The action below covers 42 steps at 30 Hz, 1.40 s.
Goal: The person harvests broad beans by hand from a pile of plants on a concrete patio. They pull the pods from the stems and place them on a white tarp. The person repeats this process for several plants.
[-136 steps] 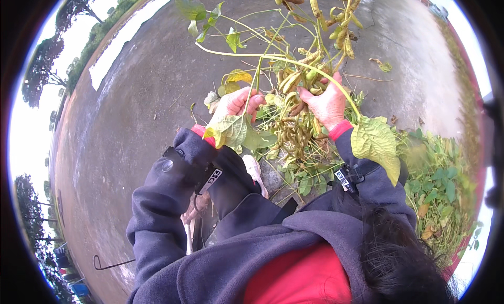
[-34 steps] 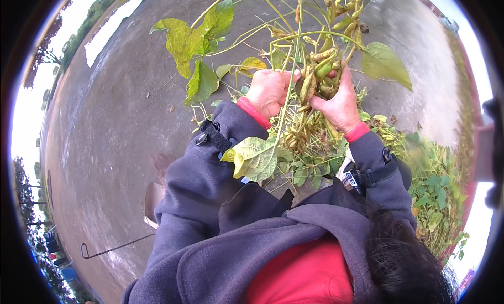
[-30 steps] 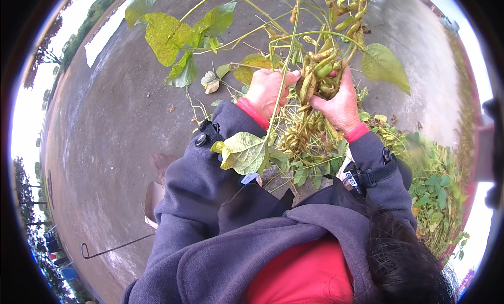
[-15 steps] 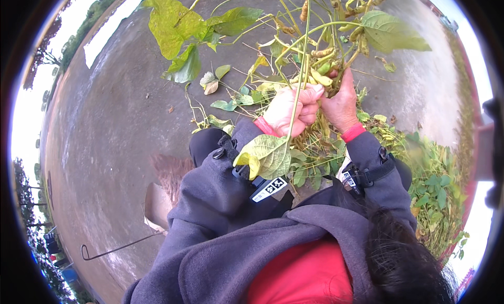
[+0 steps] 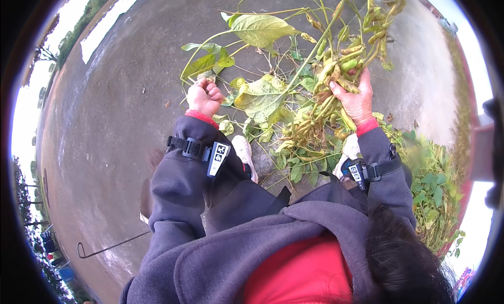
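Nearest me, below the plant (image 5: pixel 315 101), my two shoes (image 5: pixel 244 152) show white on the concrete (image 5: pixel 115 125), one on each side of the fallen leaves. Each of my two sleeves carries one strap: the left one (image 5: pixel 195 148) bears a small tag, the right one (image 5: pixel 367 171) sits just beside the plant's lowest leaves.

My left hand (image 5: pixel 203 98) is clenched, left of the plant, its fingers shut on a scrap of stem or leaf; I cannot tell which. My right hand (image 5: pixel 356 98) grips the plant itself, fingers wrapped round its main stalk among the pods (image 5: pixel 341 73), which are too many and too crowded to count.

Right of the plant lies a heap of green cuttings (image 5: pixel 433 183). Beyond my hands, the plant's big leaves (image 5: pixel 260 29) spread up and left, about three broad ones plain to see.
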{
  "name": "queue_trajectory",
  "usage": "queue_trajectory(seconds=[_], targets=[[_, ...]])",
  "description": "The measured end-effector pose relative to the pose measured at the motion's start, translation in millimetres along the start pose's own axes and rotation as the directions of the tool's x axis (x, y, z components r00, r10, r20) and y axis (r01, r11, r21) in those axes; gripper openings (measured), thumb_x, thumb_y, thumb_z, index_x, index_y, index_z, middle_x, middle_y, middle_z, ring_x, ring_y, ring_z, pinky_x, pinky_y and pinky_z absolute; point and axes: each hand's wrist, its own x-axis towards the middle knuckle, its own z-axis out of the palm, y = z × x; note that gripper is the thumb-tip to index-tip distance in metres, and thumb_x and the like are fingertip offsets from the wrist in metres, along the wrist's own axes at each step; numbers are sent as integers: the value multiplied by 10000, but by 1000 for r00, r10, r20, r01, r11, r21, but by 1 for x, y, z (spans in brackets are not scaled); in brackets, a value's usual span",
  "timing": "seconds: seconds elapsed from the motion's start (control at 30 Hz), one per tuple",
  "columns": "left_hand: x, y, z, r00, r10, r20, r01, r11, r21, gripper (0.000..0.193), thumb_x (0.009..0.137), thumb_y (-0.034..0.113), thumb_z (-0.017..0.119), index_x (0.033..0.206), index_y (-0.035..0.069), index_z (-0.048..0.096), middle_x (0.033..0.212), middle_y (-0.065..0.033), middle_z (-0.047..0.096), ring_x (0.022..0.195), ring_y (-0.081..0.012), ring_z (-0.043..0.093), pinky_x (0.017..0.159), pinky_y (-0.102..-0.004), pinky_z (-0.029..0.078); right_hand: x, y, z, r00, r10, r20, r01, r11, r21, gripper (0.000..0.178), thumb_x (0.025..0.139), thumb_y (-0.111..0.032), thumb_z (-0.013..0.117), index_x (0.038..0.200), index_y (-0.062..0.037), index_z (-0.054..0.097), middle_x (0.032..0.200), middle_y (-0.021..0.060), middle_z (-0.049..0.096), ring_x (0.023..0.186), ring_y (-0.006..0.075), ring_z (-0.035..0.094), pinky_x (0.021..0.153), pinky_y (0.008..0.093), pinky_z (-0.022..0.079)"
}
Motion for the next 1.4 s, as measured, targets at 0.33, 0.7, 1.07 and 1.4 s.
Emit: queue_trajectory(seconds=[0.33,0.7,1.07,1.4], targets=[[48,15,-15,971,-198,-136,234,648,725,836,676,567,587,1228,32,259,1052,-191,454,790,-199,540,664,-288,476,-2,-10,0,999,1,49,-3,1000,30,572,613,-57,697,1078,-37,364,935,55,478,858,131,519,746,256,448],[-88,33,124,584,-120,803,-652,519,552,180,845,167,500,921,15,560,793,-55,607,691,-112,590,612,-232,478,-6,-16,11,999,-37,34,39,997,-69,648,552,-153,750,1057,-29,363,914,105,504,826,201,553,718,297,461],[-102,1,179,242,184,953,-660,-688,301,203,725,212,579,744,10,581,637,-149,577,607,-302,573,552,-359,447,-27,-30,25,983,-74,168,80,996,-33,914,492,-169,774,1218,-4,244,967,126,478,865,218,523,774,294,435],[-74,-6,170,192,289,938,-647,-681,343,136,709,161,517,698,26,525,611,-153,563,603,-325,566,547,-398,449,-27,-30,28,983,-76,165,87,994,-58,923,501,-188,761,1228,15,230,987,145,472,886,236,514,784,305,430]])
